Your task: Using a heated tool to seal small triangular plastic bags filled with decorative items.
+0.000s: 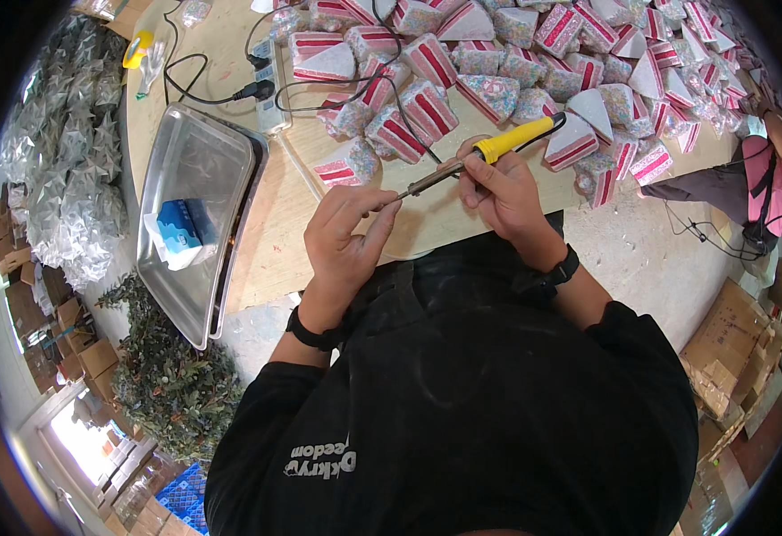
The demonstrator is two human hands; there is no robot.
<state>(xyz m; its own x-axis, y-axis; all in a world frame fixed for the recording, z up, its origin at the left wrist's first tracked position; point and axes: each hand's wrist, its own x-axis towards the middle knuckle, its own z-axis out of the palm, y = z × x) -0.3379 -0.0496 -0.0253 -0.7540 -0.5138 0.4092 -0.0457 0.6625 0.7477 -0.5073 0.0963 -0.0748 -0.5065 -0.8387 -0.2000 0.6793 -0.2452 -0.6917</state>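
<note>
My right hand is closed around a soldering iron with a yellow handle and a dark metal shaft. The iron lies slantwise in front of me, its thin end pointing left and toward me. At that thin end the fingers of my left hand are pinched together; whether they grip the tip itself or something tiny on it is too small to tell. Just beyond my hands, many cake-slice-shaped pieces with white, pink and red layers and speckled sides cover the wooden table.
A metal tray holding a blue-and-white tissue pack stands at the left. Black cords run from a power strip across the pieces. Yellow tape lies far left. Another person is at the right edge. Dark foliage stands below the tray.
</note>
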